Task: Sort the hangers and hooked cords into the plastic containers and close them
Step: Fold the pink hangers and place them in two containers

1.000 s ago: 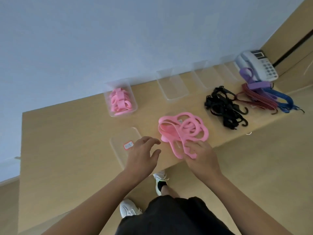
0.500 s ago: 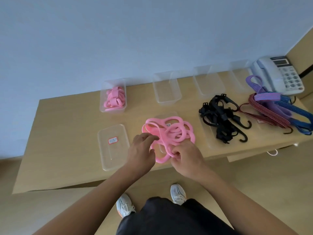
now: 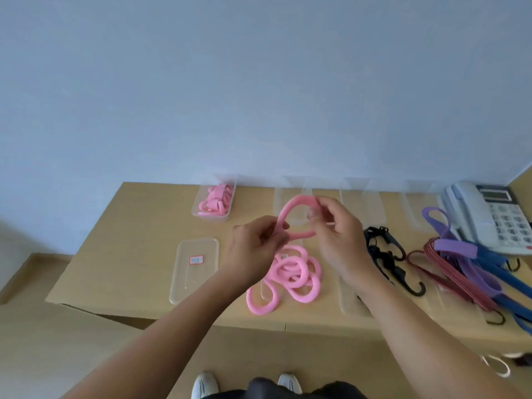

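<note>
Seen from the head camera, both hands meet just above and behind the pile of pink hangers (image 3: 290,276), which lies near the front edge of the worktop (image 3: 129,240). Between them they hold a single pink hanger (image 3: 286,207) clear of the pile. The left hand (image 3: 254,249) pinches its lower left end, fingers and thumb curled round it. The right hand (image 3: 339,237) pinches its upper right part between fingertips and thumb. The hanger arcs up from the left hand and over to the right, and a second strand of it runs across between the two hands.

Behind the pile and to the left stands an open clear plastic container (image 3: 214,203) holding more pink hangers. Directly left of the pile lies a flat clear lid (image 3: 194,266) with a red sticker (image 3: 196,259). Straight behind the pile, partly hidden by the hands, is an empty clear container (image 3: 278,194). A second empty container (image 3: 362,203) and a third empty container (image 3: 417,203) stand further right along the wall.

Right of the pile, past the right wrist, lie the black hooked cords (image 3: 385,254). Further right, red hooked cords (image 3: 449,272), purple cords (image 3: 452,246) and blue cords (image 3: 503,272) lie tangled in one heap, with a telephone (image 3: 489,214) behind them. In front of the pile, at the frame's bottom edge, are white shoes (image 3: 204,384).
</note>
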A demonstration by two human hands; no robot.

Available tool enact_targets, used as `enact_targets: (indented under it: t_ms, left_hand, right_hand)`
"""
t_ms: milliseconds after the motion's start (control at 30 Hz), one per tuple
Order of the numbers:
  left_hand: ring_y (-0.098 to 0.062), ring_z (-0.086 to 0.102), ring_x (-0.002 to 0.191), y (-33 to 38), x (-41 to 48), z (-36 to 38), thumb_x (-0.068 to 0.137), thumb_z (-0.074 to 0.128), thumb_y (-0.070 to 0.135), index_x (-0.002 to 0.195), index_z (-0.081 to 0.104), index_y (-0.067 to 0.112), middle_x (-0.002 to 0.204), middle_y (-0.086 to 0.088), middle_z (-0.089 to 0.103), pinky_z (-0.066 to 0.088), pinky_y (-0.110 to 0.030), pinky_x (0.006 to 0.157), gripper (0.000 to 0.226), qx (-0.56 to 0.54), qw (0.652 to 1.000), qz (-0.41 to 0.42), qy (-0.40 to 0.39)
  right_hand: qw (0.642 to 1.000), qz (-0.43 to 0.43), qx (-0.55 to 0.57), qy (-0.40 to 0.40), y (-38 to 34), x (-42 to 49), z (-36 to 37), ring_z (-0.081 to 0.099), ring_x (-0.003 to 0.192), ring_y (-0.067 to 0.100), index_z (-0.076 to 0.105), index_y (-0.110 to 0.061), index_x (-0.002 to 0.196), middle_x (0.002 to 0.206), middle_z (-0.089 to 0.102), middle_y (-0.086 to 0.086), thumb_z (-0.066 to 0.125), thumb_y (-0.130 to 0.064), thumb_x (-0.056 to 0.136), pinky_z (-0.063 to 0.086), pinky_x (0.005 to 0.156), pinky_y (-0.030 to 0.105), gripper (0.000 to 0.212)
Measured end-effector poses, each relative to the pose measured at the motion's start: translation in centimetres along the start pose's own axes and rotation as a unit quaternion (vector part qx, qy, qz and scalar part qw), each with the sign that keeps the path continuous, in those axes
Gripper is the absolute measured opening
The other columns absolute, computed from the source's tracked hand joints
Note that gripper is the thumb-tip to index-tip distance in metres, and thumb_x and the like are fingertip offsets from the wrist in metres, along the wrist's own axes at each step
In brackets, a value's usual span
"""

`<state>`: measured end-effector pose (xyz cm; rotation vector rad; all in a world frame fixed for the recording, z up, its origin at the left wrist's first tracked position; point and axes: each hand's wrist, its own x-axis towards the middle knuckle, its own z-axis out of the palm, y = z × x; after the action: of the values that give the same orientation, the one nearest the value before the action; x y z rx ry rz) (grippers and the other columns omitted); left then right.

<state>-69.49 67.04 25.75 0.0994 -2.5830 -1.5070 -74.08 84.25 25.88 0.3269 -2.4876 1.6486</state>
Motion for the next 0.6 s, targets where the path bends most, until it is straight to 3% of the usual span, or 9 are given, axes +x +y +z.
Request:
enact_targets:
  t_ms: [133,200,333,400,500,600]
  left_hand:
    - [-0.022,0.074,0.074,2.5,0.9,-1.5,0.096,0.070,0.014,0.093,0.072,0.028,0.076,0.003,0.078,0.060,-0.046,0.075,0.015,-0.050,0.999,-0.005,0.002]
    - [-0.019,0.076,0.072,3.5,1.3,-2.2,0.097,0.070,0.016,0.096,0.072,0.027,0.075,0.001,0.078,0.063,-0.042,0.073,0.011,-0.101,0.995,-0.016,0.000]
    - [-0.024,0.076,0.069,5.0,2.4,-3.7,0.094,0.075,0.017,0.095,0.075,0.014,0.077,-0.012,0.078,0.063,-0.037,0.064,0.003,-0.229,0.972,-0.056,0.004]
    - [-0.029,0.076,0.070,5.5,2.9,-4.3,0.090,0.079,0.016,0.092,0.075,0.001,0.080,-0.019,0.077,0.061,-0.034,0.063,0.016,-0.308,0.948,-0.083,0.002]
    - [-0.032,0.077,0.080,5.6,3.4,-5.1,0.082,0.086,0.022,0.096,0.076,-0.002,0.089,-0.022,0.077,0.061,-0.034,0.068,0.029,-0.372,0.923,-0.089,-0.040]
    - [-0.035,0.076,0.100,5.2,3.7,-6.0,0.081,0.083,0.022,0.105,0.078,0.004,0.105,-0.022,0.077,0.063,-0.038,0.084,0.031,-0.395,0.912,-0.073,-0.088]
  right_hand:
    - [0.998,-0.033,0.034,0.031,-2.5,2.0,-1.0,0.068,0.091,0.000,0.066,-0.026,0.126,0.094,0.071,-0.015,0.052,-0.014,0.103,0.054,0.079,0.021,0.030]
    - [0.997,-0.063,0.020,0.038,-3.9,2.9,-1.2,0.068,0.093,0.002,0.064,-0.023,0.131,0.098,0.072,-0.013,0.051,-0.012,0.103,0.053,0.080,0.020,0.032]
    - [0.988,-0.123,0.025,0.085,-6.6,3.7,-1.5,0.070,0.096,0.002,0.069,-0.021,0.120,0.100,0.074,-0.013,0.061,-0.014,0.099,0.055,0.084,0.027,0.024]
    - [0.975,-0.192,-0.005,0.111,-7.7,3.6,-1.3,0.070,0.094,0.004,0.073,-0.015,0.113,0.102,0.074,-0.012,0.067,-0.010,0.095,0.056,0.082,0.028,0.020]
    - [0.945,-0.288,-0.092,0.127,-8.6,3.3,-0.7,0.070,0.090,0.017,0.076,-0.007,0.105,0.095,0.076,-0.003,0.071,0.000,0.088,0.056,0.076,0.032,0.019]
    - [0.927,-0.326,-0.130,0.129,-9.1,3.0,0.3,0.067,0.095,0.022,0.078,-0.005,0.101,0.098,0.076,0.000,0.072,0.009,0.082,0.054,0.082,0.030,0.024]
